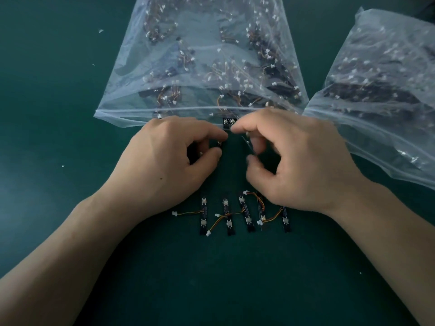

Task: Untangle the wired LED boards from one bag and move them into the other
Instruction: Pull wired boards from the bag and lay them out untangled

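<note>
Wired LED boards [244, 215], five in a rough row with their orange leads crossing, lie on the green surface [58, 114] between the wrists; many more are heaped in the clear centre bag [202, 55], whose mouth faces the person, and in the right-hand bag [376, 90] beside it. Two boards [228, 121] poke out at the centre bag's mouth, just beyond the fingertips. Left hand [169, 161]: curled, thumb and forefinger pinching one small board [219, 144] just outside that mouth. Right hand [299, 161]: fingers curled about a blurred dark strip [247, 143], probably a second board; whether the grip is closed cannot be told. Step in hand, as judged: separating a tangled pair at the centre bag's mouth, ahead of transfer. Next move calls for easing the two pieces apart along the lead, so that the white connector slips free rather than snags, then setting the freed board with the row or into the other bag. Which bag is the source cannot be settled, since both hold boards
</note>
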### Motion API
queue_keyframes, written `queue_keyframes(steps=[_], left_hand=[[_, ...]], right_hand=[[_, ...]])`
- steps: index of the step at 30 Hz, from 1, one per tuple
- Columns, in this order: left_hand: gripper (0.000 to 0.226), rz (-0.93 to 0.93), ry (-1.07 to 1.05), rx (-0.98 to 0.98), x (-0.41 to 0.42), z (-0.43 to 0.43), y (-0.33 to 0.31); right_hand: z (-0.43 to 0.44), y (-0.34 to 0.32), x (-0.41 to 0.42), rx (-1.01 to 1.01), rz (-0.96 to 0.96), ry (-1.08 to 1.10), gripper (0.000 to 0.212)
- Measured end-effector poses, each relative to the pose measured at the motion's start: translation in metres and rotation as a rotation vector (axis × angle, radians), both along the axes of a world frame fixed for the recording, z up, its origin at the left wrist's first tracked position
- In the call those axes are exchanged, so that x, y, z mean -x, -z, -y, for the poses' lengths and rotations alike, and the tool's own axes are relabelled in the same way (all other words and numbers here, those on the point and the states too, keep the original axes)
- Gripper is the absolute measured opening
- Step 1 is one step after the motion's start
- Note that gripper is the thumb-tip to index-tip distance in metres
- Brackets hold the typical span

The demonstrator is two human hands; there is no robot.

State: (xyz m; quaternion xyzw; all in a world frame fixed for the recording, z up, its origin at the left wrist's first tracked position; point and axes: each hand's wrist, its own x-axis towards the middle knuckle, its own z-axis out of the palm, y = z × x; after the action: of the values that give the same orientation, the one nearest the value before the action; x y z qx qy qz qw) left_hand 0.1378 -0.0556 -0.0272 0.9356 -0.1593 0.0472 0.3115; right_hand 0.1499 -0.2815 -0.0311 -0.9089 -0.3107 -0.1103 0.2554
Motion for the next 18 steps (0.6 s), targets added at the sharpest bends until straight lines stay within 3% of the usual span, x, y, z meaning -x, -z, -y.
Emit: queue_keyframes(steps=[7,18], left_hand=[[0.026,-0.047,0.036,0.021,-0.0023,-0.0059,-0.0001],[0.022,0.023,-0.052,0.114,-0.0011,-0.0039,0.0032]], right_hand=[[0.0079,0.0039,-0.0067,-0.296,-0.122,0.004,0.011],[0.0018,0.0040,-0.0066,-0.055,-0.137,0.072,0.013]])
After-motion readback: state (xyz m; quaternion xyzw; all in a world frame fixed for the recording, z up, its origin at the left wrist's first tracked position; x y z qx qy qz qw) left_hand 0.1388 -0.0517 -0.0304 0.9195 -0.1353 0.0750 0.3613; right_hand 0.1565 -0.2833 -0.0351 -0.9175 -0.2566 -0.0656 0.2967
